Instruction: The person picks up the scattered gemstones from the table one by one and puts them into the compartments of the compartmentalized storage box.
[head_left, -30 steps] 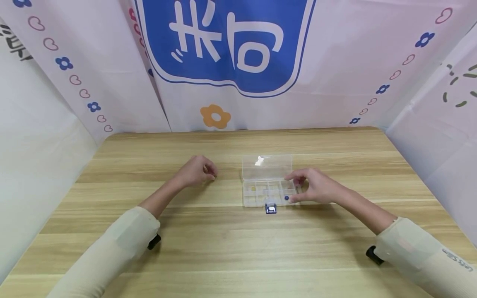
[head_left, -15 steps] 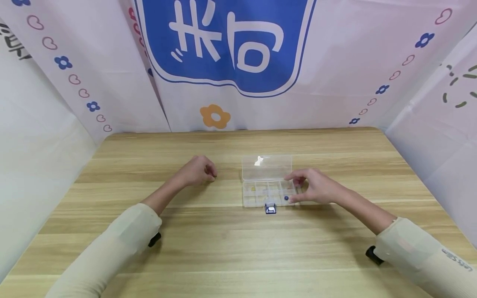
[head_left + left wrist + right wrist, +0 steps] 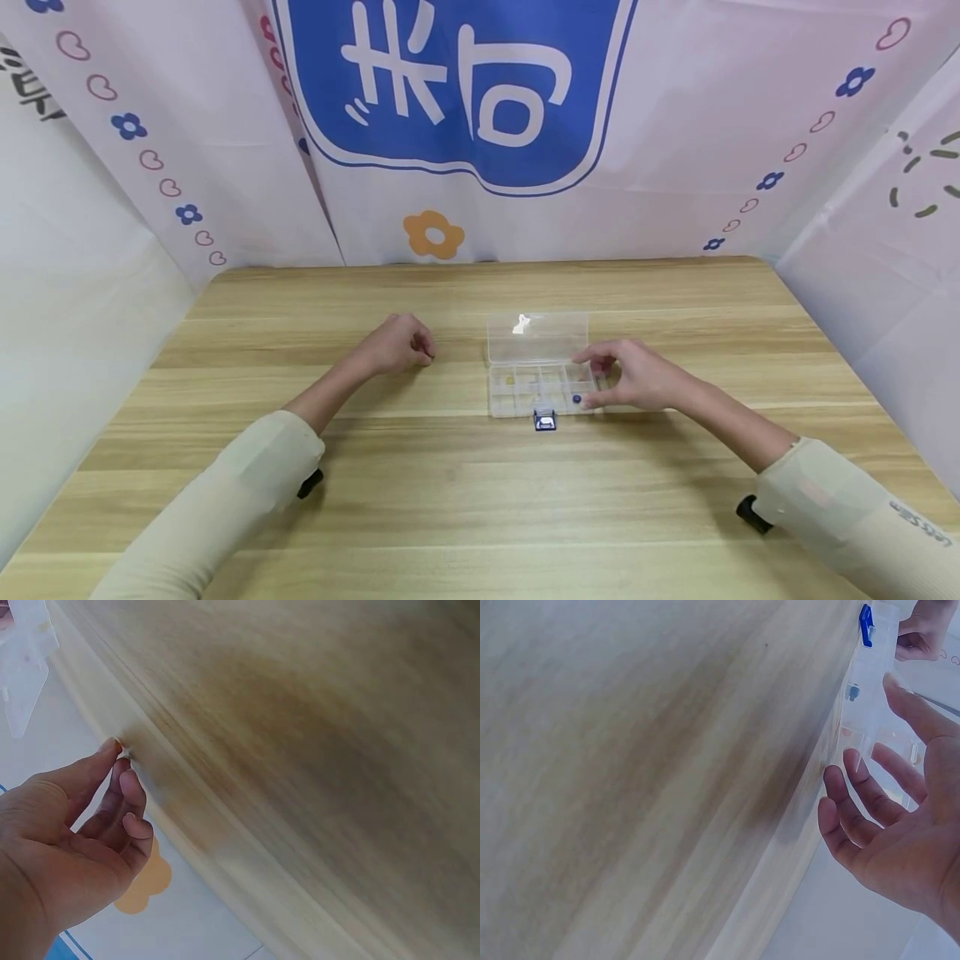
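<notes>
A clear plastic compartment box (image 3: 528, 402) sits on the table with its lid (image 3: 538, 337) raised at the back. A blue latch (image 3: 545, 420) hangs at its front. Inside lie a small yellow piece (image 3: 510, 380) and a dark blue bead (image 3: 577, 399). My right hand (image 3: 637, 377) holds the box's right end, thumb toward the front corner and fingers curved toward the back. To the left of the box, my left hand (image 3: 401, 343) is low over the table. Its thumb and forefinger pinch a tiny pale piece (image 3: 126, 753), mostly hidden by the fingertips.
The wooden table (image 3: 480, 500) reaches back to a printed cloth (image 3: 675, 167) hanging behind it. More cloth hangs at both sides. Black wrist devices show under both sleeves (image 3: 255, 467).
Almost nothing differs. My left hand has shifted very slightly to the left; my right hand and the box stay in place.
</notes>
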### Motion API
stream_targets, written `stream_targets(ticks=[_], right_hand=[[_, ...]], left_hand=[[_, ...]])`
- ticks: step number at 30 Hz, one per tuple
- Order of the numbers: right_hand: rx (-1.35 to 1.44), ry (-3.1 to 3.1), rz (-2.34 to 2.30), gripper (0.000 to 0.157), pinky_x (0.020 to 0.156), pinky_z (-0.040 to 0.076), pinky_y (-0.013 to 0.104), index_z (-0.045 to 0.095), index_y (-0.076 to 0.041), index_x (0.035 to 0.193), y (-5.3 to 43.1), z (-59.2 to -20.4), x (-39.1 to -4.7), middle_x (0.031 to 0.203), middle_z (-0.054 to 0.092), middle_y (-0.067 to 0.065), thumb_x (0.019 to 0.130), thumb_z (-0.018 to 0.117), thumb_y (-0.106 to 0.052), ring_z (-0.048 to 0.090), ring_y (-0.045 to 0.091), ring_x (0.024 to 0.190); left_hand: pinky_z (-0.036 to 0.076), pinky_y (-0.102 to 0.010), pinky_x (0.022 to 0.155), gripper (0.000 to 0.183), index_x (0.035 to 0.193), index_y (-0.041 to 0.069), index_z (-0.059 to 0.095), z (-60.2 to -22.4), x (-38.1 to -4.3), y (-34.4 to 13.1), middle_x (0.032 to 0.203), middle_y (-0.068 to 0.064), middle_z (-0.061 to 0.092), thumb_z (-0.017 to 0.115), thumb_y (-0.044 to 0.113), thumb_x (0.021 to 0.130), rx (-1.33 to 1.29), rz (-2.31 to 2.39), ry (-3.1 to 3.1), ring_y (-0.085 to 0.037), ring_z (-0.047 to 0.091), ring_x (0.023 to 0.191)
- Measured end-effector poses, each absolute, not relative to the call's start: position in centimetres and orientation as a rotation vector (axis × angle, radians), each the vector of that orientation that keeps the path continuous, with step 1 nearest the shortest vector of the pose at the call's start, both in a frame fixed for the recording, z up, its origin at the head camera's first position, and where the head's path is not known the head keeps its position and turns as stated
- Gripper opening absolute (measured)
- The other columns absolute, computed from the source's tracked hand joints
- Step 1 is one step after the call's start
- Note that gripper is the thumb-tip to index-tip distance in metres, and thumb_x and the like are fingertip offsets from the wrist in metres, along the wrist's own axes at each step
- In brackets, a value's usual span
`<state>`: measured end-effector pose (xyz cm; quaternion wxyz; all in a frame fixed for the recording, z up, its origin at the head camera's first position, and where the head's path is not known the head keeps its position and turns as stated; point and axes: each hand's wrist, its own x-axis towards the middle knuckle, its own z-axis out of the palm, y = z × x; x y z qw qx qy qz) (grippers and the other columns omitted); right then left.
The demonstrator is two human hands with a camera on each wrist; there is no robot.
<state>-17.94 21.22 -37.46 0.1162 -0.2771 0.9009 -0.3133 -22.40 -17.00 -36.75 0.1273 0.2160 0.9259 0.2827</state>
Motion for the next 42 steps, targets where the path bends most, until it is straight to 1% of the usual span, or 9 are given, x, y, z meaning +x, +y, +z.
stream_targets(ticks=[6,12,22,29,37,42], right_hand=[[-0.803,2.641,-0.914,0.059,0.082,0.049,0.037,0.069,0.003,0.127,21.2,-37.4,-17.9,0.094,0.062,0.003,0.078,0.093,-0.022,0.055,0.021,0.090],[-0.797,2.646,-0.908,0.060,0.082,0.049,0.037,0.069,0.002,0.127,21.2,-37.4,-17.9,0.095,0.063,0.003,0.078,0.093,-0.023,0.055,0.021,0.090],[-0.791,2.643,-0.907,0.059,0.082,0.050,0.038,0.069,0.002,0.127,21.1,-37.3,-17.8,0.095,0.063,0.003,0.078,0.092,-0.022,0.055,0.021,0.090],[-0.793,2.644,-0.904,0.060,0.081,0.049,0.038,0.069,0.002,0.127,21.0,-37.3,-18.0,0.095,0.063,0.003,0.078,0.093,-0.022,0.055,0.021,0.090],[-0.796,2.640,-0.913,0.059,0.082,0.049,0.038,0.069,0.003,0.127,21.1,-37.3,-18.0,0.093,0.062,0.003,0.078,0.093,-0.020,0.055,0.021,0.089],[-0.790,2.638,-0.909,0.060,0.082,0.049,0.038,0.069,0.002,0.128,21.1,-37.4,-18.0,0.095,0.063,0.003,0.078,0.093,-0.022,0.055,0.021,0.090]], left_hand=[[0.058,-0.042,0.087,0.005,0.090,-0.001,0.075,-36.8,-22.3,-17.0,0.091,-0.011,0.075,0.075,-0.005,0.091,0.638,0.827,2.702,-0.026,0.070,0.091],[0.059,-0.042,0.086,0.005,0.089,-0.001,0.076,-36.8,-22.2,-17.0,0.090,-0.012,0.075,0.074,-0.005,0.091,0.681,0.840,2.713,-0.028,0.071,0.090],[0.058,-0.037,0.078,0.006,0.091,-0.002,0.077,-36.7,-21.9,-16.8,0.086,-0.010,0.075,0.072,-0.004,0.093,0.757,0.863,2.723,-0.023,0.069,0.083],[0.055,-0.035,0.075,0.008,0.090,-0.001,0.078,-36.4,-21.5,-16.6,0.086,-0.010,0.075,0.071,-0.003,0.095,0.770,0.876,2.724,-0.020,0.067,0.081],[0.053,-0.033,0.075,0.009,0.093,-0.002,0.078,-36.2,-21.3,-16.1,0.090,-0.011,0.076,0.070,-0.002,0.096,0.741,0.897,2.714,-0.020,0.066,0.083],[0.054,-0.032,0.074,0.009,0.094,-0.004,0.077,-36.3,-21.1,-15.9,0.091,-0.012,0.076,0.069,-0.001,0.097,0.757,0.921,2.694,-0.020,0.067,0.083]])
